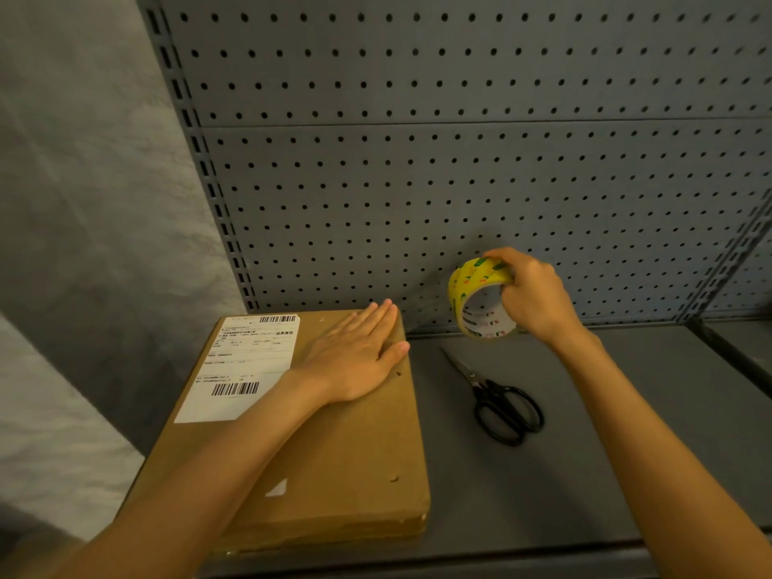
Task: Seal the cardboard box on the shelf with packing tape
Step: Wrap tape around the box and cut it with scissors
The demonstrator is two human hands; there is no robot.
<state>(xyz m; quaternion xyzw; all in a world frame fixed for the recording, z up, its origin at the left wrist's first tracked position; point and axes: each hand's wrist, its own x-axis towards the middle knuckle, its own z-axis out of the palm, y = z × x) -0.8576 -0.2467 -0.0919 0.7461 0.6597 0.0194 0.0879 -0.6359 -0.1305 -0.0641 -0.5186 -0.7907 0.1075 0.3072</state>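
A flat brown cardboard box (355, 453) lies on the left part of the grey shelf (585, 453), with a white shipping label (246, 369) on its top left. My left hand (359, 357) rests flat, fingers together, on the box's far right corner. My right hand (534, 298) grips a yellow printed roll of packing tape (476, 286), held on edge just above the shelf, to the right of the box and close to the back panel.
Black-handled scissors (501, 403) lie closed on the shelf between the box and my right arm. A grey pegboard panel (459, 160) rises behind the shelf. A slotted upright (200, 160) and a grey wall stand at left. The shelf's front edge runs along the bottom.
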